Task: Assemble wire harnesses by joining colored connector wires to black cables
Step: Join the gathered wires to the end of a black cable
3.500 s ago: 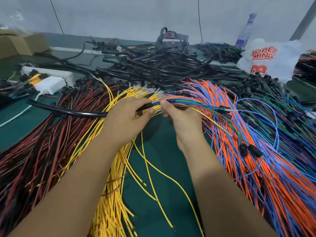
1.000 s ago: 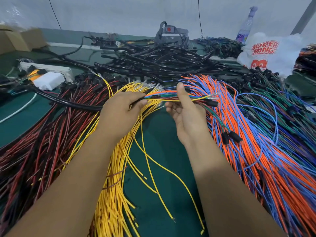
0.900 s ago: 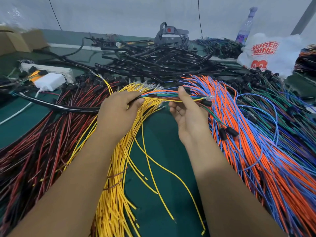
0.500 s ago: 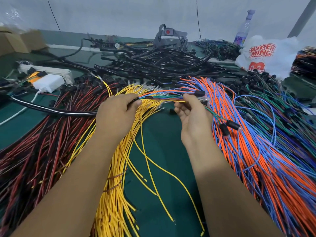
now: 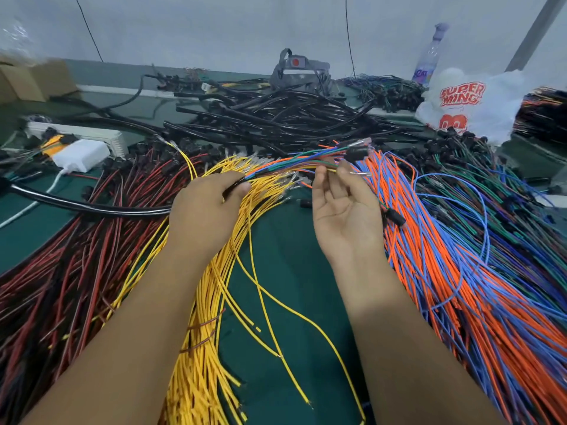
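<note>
The left hand [image 5: 205, 210] has its fingers curled tight round the end of a black cable [image 5: 92, 206], gripping it just where a fan of colored wires [image 5: 294, 161] leaves the sheath. The cable runs leftward from that fist, glossy and slightly bowed, across the red and black wire bundle [image 5: 76, 240] toward the table's left edge. The fan spreads to the right above the green table mat [image 5: 294, 271]: orange, blue, green, purple and yellow strands, some tipped with small black connectors and clear sleeved terminals near their far ends. The right hand [image 5: 345, 210] is turned palm up, its fingers nearly straight and raised, the fingertips [image 5: 319, 173] touching the yellow strand of the fan from below; a firm pinch cannot be made out.

Half a second earlier the right hand lay lower and flatter, its fingers under the strands close to a black connector; it has since tipped upward and opened, and the fan's free ends have risen with it. The left hand's grip and place are unchanged.

Beneath both forearms lies the yellow wire bundle [image 5: 208, 317]; to the right, the orange and blue wire bundle [image 5: 460, 286]. Behind sits a heap of black cables [image 5: 276, 118]. A white plastic bag [image 5: 472, 105] at the far right reads "SUPER MING" in red. The plastic bottle [image 5: 428, 56] behind it has an unreadable label.
</note>
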Demonstrator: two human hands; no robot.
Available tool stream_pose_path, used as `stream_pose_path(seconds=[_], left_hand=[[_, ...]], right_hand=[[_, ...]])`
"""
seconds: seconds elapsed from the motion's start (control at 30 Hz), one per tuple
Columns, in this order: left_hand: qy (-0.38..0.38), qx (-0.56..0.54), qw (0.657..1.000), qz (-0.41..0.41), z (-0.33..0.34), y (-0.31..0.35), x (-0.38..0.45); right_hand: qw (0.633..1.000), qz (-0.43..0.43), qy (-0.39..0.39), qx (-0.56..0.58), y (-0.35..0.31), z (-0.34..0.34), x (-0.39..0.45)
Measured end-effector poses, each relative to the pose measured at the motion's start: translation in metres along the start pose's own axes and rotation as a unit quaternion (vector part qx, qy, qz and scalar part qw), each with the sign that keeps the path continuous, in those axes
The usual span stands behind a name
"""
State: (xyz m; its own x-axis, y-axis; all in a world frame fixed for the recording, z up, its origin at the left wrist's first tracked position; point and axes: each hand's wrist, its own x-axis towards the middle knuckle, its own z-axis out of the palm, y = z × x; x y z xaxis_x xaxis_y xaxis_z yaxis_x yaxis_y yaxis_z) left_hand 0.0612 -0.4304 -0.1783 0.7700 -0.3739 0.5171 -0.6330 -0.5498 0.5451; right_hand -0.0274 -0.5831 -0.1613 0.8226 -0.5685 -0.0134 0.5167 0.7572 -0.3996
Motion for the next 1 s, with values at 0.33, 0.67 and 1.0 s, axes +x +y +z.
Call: stream_pose_path(seconds=[0.33,0.67,1.0], left_hand=[[0.027,-0.108,0.994,-0.012,-0.0002,0.0013,0.0000],[0.054,-0.031,0.998,0.019,-0.0025,0.0023,-0.0013],[0.064,-0.082,0.994,0.011,-0.0032,0.0038,-0.0012]], right_hand=[[0.993,0.058,-0.042,-0.094,0.0062,-0.0002,0.0010],[0.991,0.013,0.003,-0.130,0.0008,-0.0013,0.0003],[0.981,-0.016,-0.034,-0.189,0.0055,-0.0061,0.0053]])
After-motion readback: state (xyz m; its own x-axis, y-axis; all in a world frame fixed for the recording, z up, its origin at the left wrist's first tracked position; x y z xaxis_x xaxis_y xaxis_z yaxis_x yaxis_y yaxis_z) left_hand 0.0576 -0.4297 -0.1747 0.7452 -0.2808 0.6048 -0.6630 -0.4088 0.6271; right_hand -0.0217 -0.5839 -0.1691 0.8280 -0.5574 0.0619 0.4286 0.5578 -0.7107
